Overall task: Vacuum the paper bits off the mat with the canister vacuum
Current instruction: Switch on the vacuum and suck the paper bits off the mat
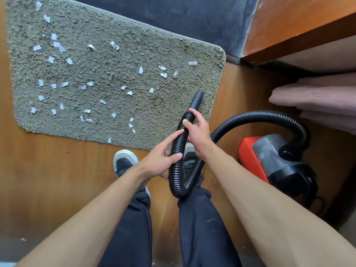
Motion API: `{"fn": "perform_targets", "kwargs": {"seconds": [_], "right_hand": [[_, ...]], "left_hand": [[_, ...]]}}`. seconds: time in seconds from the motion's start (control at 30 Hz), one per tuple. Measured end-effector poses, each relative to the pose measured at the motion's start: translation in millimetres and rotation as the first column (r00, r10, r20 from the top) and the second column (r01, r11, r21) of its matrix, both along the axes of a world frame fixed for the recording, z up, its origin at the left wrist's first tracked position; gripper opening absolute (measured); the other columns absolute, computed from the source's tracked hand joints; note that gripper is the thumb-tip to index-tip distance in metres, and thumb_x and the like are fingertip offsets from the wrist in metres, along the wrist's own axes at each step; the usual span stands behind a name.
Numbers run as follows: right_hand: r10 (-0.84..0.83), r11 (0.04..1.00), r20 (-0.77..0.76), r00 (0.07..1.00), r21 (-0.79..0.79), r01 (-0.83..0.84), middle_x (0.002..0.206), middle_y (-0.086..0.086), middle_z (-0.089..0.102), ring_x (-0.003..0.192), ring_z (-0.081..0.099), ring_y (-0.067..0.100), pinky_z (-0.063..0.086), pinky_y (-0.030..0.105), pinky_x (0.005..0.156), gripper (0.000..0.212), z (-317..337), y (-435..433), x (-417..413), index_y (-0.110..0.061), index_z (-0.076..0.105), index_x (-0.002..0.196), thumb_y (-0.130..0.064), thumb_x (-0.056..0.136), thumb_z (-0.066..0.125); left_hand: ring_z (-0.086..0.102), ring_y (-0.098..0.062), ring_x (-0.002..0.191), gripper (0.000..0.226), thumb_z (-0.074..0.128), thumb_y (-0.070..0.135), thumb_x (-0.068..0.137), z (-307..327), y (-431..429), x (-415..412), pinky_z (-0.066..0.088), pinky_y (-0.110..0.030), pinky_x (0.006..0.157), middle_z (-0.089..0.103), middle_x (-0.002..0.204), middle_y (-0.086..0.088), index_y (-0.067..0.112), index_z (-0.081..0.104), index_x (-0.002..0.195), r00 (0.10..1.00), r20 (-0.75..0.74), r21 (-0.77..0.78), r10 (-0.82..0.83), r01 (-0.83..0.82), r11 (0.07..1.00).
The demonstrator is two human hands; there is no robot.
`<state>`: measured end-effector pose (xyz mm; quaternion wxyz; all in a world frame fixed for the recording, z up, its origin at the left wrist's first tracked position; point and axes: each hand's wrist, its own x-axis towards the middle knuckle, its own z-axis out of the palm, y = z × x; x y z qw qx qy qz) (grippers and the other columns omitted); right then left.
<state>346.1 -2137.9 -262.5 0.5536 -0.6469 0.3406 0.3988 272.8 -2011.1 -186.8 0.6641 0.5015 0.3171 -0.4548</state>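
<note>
A grey-green shaggy mat [115, 60] lies on the wooden floor, strewn with several white paper bits [82, 87]. A black ribbed hose [179, 143] loops from the red and black canister vacuum [273, 158] at the right. Its smooth nozzle tip [197, 100] hangs over the mat's near right corner. My right hand [196, 130] grips the hose just behind the nozzle. My left hand [161, 160] holds the hose lower down, thumb and fingers around it.
My two shoes [125, 162] stand on the wooden floor just in front of the mat. A wooden shelf unit [300, 35] with folded pink cloth [316, 95] rises at the right. A dark wall panel [192, 18] runs behind the mat.
</note>
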Motion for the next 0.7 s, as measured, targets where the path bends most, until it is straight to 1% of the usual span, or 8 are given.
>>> {"fn": "perform_targets", "kwargs": {"seconds": [0.07, 0.17, 0.27, 0.33, 0.43, 0.53, 0.6, 0.7], "right_hand": [[0.036, 0.999, 0.015, 0.999, 0.003, -0.036, 0.094, 0.001, 0.062, 0.082, 0.058, 0.014, 0.052, 0.033, 0.075, 0.044, 3, 6, 3, -0.029, 0.056, 0.128, -0.004, 0.093, 0.057], [0.100, 0.995, 0.027, 0.995, 0.012, -0.100, 0.095, 0.002, 0.060, 0.083, 0.058, 0.014, 0.052, 0.030, 0.073, 0.044, 6, 15, 7, -0.028, 0.055, 0.130, -0.005, 0.093, 0.056], [0.149, 0.989, 0.005, 0.989, 0.015, -0.149, 0.095, 0.003, 0.060, 0.083, 0.058, 0.014, 0.050, 0.027, 0.069, 0.044, 8, 21, 9, -0.030, 0.054, 0.131, -0.007, 0.094, 0.055], [0.157, 0.988, 0.011, 0.988, 0.009, -0.157, 0.097, 0.003, 0.060, 0.084, 0.058, 0.014, 0.050, 0.027, 0.069, 0.043, 8, 21, 9, -0.031, 0.054, 0.131, -0.008, 0.094, 0.055], [0.132, 0.991, 0.018, 0.991, -0.004, -0.132, 0.100, 0.004, 0.060, 0.088, 0.058, 0.016, 0.051, 0.030, 0.072, 0.043, 8, 15, 6, -0.031, 0.054, 0.129, -0.007, 0.094, 0.055], [0.055, 0.998, -0.005, 0.998, -0.018, -0.055, 0.102, 0.005, 0.061, 0.089, 0.059, 0.017, 0.053, 0.037, 0.081, 0.044, 6, 3, 1, -0.029, 0.056, 0.129, -0.005, 0.093, 0.056], [0.004, 1.000, -0.024, 1.000, -0.020, -0.004, 0.102, 0.005, 0.063, 0.088, 0.059, 0.018, 0.054, 0.041, 0.086, 0.044, 4, -7, -3, -0.028, 0.057, 0.128, -0.004, 0.092, 0.057], [-0.054, 0.998, -0.025, 0.998, -0.028, 0.053, 0.099, 0.007, 0.062, 0.085, 0.058, 0.020, 0.054, 0.040, 0.080, 0.040, 4, -18, -6, -0.032, 0.060, 0.121, -0.005, 0.091, 0.058]], "left_hand": [[0.062, -0.008, 0.069, 0.065, 0.053, 0.013, 0.099, 0, 3, -1, 0.062, -0.045, 0.068, 0.060, 0.064, 0.011, 0.061, 0.034, 0.139, 1.000, -0.004, 0.007, 0.017, -0.017, 1.000], [0.066, -0.013, 0.079, 0.066, 0.054, 0.013, 0.099, 1, 8, -4, 0.061, -0.052, 0.072, 0.063, 0.071, 0.006, 0.062, 0.034, 0.139, 0.999, -0.010, 0.023, 0.045, -0.045, 0.999], [0.069, -0.011, 0.079, 0.066, 0.053, 0.013, 0.100, 2, 11, -5, 0.062, -0.049, 0.071, 0.066, 0.069, 0.013, 0.062, 0.033, 0.139, 0.998, -0.011, 0.025, 0.065, -0.065, 0.998], [0.069, -0.010, 0.079, 0.066, 0.053, 0.013, 0.100, 3, 11, -5, 0.062, -0.048, 0.071, 0.066, 0.067, 0.015, 0.061, 0.032, 0.140, 0.998, -0.008, 0.018, 0.062, -0.062, 0.998], [0.069, -0.008, 0.076, 0.066, 0.054, 0.014, 0.100, 3, 9, -5, 0.062, -0.045, 0.068, 0.065, 0.066, 0.013, 0.061, 0.031, 0.140, 0.999, -0.008, -0.002, 0.047, -0.047, 0.999], [0.066, -0.007, 0.072, 0.065, 0.054, 0.015, 0.100, 4, 2, -3, 0.061, -0.038, 0.063, 0.063, 0.064, 0.014, 0.061, 0.032, 0.141, 1.000, -0.005, -0.020, 0.008, -0.008, 1.000], [0.065, -0.009, 0.072, 0.065, 0.053, 0.015, 0.100, 5, -4, -1, 0.061, -0.042, 0.064, 0.063, 0.065, 0.014, 0.060, 0.032, 0.141, 1.000, -0.002, -0.038, -0.026, 0.026, 0.999], [0.065, -0.013, 0.075, 0.065, 0.051, 0.013, 0.100, 7, -11, 4, 0.059, -0.052, 0.072, 0.064, 0.066, 0.014, 0.059, 0.032, 0.141, 0.998, -0.001, -0.062, -0.059, 0.059, 0.996]]}}
